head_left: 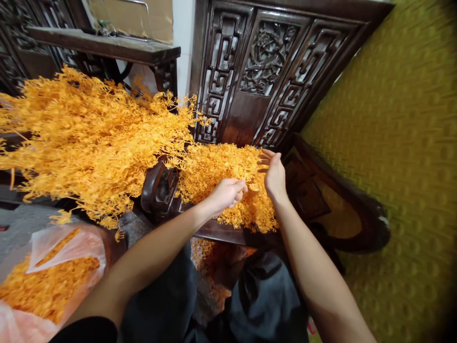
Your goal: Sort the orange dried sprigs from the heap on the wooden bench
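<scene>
My left hand (pixel 231 194) is closed in a pinch around what looks like a small sprig of orange dried flowers (pixel 253 183), its stem mostly hidden by the fingers. To the right, my right hand (pixel 274 174) is upright with fingers stretched out, its fingertips against the edge of an orange flower heap (pixel 214 166). That heap of fine, frizzy sprigs covers the seat of a dark carved wooden chair (pixel 228 234). A far bigger bundle of the same orange flowers (pixel 96 138) lies to the left, spilling over the chair's armrest (pixel 162 183).
At lower left stands a pinkish plastic bag (pixel 96 238) filled with loose orange bits (pixel 53 286). Behind the chair rises its carved lattice back (pixel 267 52). A dark wooden side table (pixel 107 45) carries a cardboard box (pixel 143 19). A yellow-green textured surface (pixel 400 143) borders the right.
</scene>
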The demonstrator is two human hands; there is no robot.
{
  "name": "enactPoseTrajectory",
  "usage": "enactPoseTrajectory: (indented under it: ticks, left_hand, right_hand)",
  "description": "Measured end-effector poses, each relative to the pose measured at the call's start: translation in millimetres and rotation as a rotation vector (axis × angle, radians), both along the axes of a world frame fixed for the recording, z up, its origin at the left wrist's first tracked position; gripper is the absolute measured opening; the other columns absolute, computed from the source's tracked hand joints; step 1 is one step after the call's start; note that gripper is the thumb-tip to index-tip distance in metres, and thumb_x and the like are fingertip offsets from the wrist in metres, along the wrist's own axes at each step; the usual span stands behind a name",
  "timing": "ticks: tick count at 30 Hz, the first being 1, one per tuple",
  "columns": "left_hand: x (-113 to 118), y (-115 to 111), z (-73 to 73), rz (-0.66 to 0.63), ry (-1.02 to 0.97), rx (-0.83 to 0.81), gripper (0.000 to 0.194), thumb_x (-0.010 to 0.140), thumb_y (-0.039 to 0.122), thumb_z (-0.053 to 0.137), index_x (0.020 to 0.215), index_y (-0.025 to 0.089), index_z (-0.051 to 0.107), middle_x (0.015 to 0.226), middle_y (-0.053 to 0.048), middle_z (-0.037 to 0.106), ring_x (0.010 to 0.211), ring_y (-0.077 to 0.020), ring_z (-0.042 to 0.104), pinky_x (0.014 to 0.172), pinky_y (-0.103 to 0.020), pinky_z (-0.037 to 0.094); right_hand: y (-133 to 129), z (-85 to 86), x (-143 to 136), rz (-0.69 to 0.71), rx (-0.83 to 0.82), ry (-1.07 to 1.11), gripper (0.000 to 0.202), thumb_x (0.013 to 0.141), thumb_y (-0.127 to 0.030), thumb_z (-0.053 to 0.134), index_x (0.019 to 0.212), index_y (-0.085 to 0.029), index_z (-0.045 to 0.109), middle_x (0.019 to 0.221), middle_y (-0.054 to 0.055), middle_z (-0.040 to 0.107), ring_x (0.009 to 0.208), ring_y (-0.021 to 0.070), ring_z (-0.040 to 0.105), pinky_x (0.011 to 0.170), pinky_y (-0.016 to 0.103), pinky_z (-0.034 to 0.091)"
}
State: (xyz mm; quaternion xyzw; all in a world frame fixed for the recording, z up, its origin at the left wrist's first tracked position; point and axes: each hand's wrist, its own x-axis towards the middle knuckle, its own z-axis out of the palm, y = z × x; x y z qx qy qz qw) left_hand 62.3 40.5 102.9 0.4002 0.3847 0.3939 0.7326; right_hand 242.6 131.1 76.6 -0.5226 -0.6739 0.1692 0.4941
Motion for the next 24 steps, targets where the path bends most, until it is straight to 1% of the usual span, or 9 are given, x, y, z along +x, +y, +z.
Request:
enactPoseTrajectory:
  ticks: [2, 4, 7, 11, 14, 17, 19, 21, 24]
  left_hand:
    - [2, -3, 1.5, 0.006, 0.006, 0.006, 0.028, 0.103, 0.029, 0.041, 0.079, 0.017, 0.049, 0.050, 0.009, 0.033, 0.037, -0.0035, 0.022, 0.040, -0.018, 0.012]
    - [5, -9, 6.3, 0.026, 0.010, -0.001, 0.028, 0.103, 0.027, 0.041, 0.078, 0.017, 0.049, 0.049, 0.009, 0.034, 0.037, -0.0037, 0.023, 0.040, -0.019, 0.013]
    - [9, -23, 16.0, 0.041, 0.010, -0.045, 0.029, 0.103, 0.025, 0.042, 0.075, 0.017, 0.047, 0.048, 0.008, 0.034, 0.036, -0.0038, 0.022, 0.039, -0.019, 0.012]
    - [5, -34, 18.6, -0.032, -0.048, -0.062, 0.028, 0.102, 0.027, 0.043, 0.076, 0.018, 0.047, 0.047, 0.010, 0.031, 0.036, -0.0035, 0.019, 0.039, -0.019, 0.010]
    - [-2, -26, 10.2, -0.033, -0.051, -0.046, 0.027, 0.102, 0.028, 0.043, 0.077, 0.017, 0.048, 0.048, 0.010, 0.031, 0.036, -0.0033, 0.019, 0.040, -0.019, 0.010]
    - [-6, -9, 1.6, -0.027, -0.027, -0.016, 0.028, 0.102, 0.029, 0.044, 0.078, 0.017, 0.048, 0.050, 0.010, 0.030, 0.037, -0.0031, 0.019, 0.040, -0.019, 0.010]
    - [-6, -1, -0.9, -0.019, -0.019, -0.020, 0.028, 0.103, 0.029, 0.042, 0.078, 0.017, 0.048, 0.050, 0.010, 0.030, 0.037, -0.0032, 0.019, 0.040, -0.018, 0.010]
    - [-2, 1, -0.4, -0.012, -0.015, -0.023, 0.028, 0.103, 0.029, 0.042, 0.078, 0.017, 0.048, 0.050, 0.010, 0.031, 0.037, -0.0032, 0.019, 0.040, -0.018, 0.011]
    - [5, -8, 4.5, 0.017, -0.018, -0.039, 0.027, 0.102, 0.028, 0.043, 0.078, 0.017, 0.047, 0.050, 0.009, 0.032, 0.037, -0.0031, 0.021, 0.040, -0.018, 0.011]
  right_hand:
    - [-10, 7.1, -8, 0.082, 0.029, -0.006, 0.061, 0.099, -0.066, 0.034, 0.127, -0.021, 0.065, 0.105, 0.009, 0.069, 0.085, 0.0207, 0.065, 0.074, 0.033, 0.051]
    - [-9, 9.3, -13, 0.067, 0.047, -0.066, 0.050, 0.093, -0.062, 0.053, 0.101, -0.017, 0.074, 0.086, 0.006, 0.070, 0.075, 0.0192, 0.063, 0.071, 0.031, 0.048]
    - [10, 3.4, -7, -0.083, -0.011, -0.013, 0.047, 0.088, -0.058, 0.061, 0.073, -0.014, 0.071, 0.064, 0.003, 0.062, 0.064, 0.0170, 0.056, 0.062, 0.029, 0.044]
    - [35, -12.9, 21, -0.331, -0.156, 0.326, 0.042, 0.081, -0.054, 0.068, 0.071, -0.013, 0.067, 0.055, 0.000, 0.053, 0.051, 0.0133, 0.047, 0.050, 0.027, 0.039]
    - [32, -22.9, 33, -0.188, -0.227, 0.443, 0.040, 0.076, -0.052, 0.074, 0.090, -0.014, 0.072, 0.076, 0.005, 0.067, 0.060, 0.0162, 0.058, 0.055, 0.031, 0.050]
    - [14, -23.6, 24, -0.001, -0.168, 0.254, 0.046, 0.080, -0.057, 0.071, 0.103, -0.017, 0.075, 0.107, 0.011, 0.072, 0.093, 0.0242, 0.068, 0.079, 0.039, 0.057]
    - [0, -18.0, 11, 0.030, -0.120, 0.165, 0.052, 0.089, -0.064, 0.057, 0.106, -0.018, 0.075, 0.111, 0.011, 0.072, 0.101, 0.0253, 0.066, 0.086, 0.040, 0.056]
    - [-10, -10.0, -3, 0.081, -0.139, 0.139, 0.055, 0.090, -0.067, 0.053, 0.107, -0.019, 0.074, 0.101, 0.009, 0.073, 0.089, 0.0229, 0.067, 0.076, 0.036, 0.056]
    - [-10, -0.8, -11, 0.133, -0.238, 0.138, 0.048, 0.078, -0.064, 0.072, 0.088, -0.017, 0.072, 0.070, 0.003, 0.064, 0.057, 0.0152, 0.055, 0.051, 0.027, 0.046]
